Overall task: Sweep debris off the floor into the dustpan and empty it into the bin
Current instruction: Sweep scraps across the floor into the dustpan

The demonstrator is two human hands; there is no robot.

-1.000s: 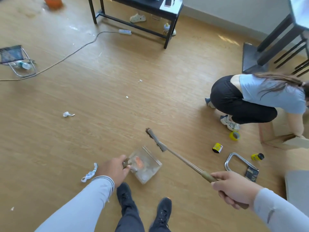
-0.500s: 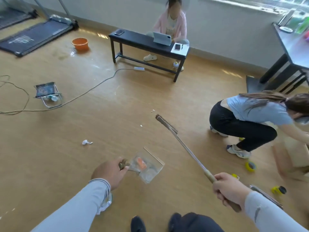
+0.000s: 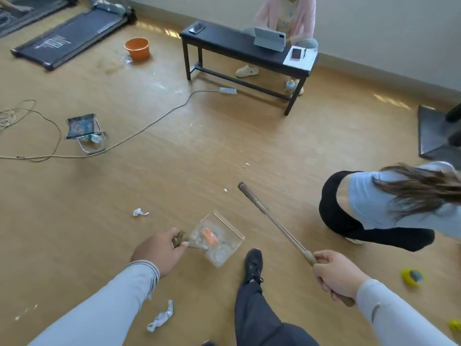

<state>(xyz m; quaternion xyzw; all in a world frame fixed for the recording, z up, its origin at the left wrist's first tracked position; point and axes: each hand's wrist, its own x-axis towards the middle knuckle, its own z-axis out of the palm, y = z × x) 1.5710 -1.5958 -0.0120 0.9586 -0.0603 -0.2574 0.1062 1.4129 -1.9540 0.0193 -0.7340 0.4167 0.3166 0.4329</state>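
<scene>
Head view: left hand (image 3: 159, 250) curls round the clear dustpan's (image 3: 219, 239) handle; right hand (image 3: 335, 275) grips the broom (image 3: 272, 219) (head toward eleven o'clock), both arms outstretched.

Floor (image 3: 224, 151): tan wood-look planks, scuffed, with pale smears near 11 o'clock.
Wall (image 3: 374, 26): plain off-white with a low baseboard, running 12 to 2 o'clock.
Bench (image 3: 239, 42): black, long, at 12 o'clock, just before the wall.
Treadmill (image 3: 72, 36): dark, flat, at 10 o'clock.
Light: sunlit patches (image 3: 391, 102) on the floor at 2 o'clock.
</scene>
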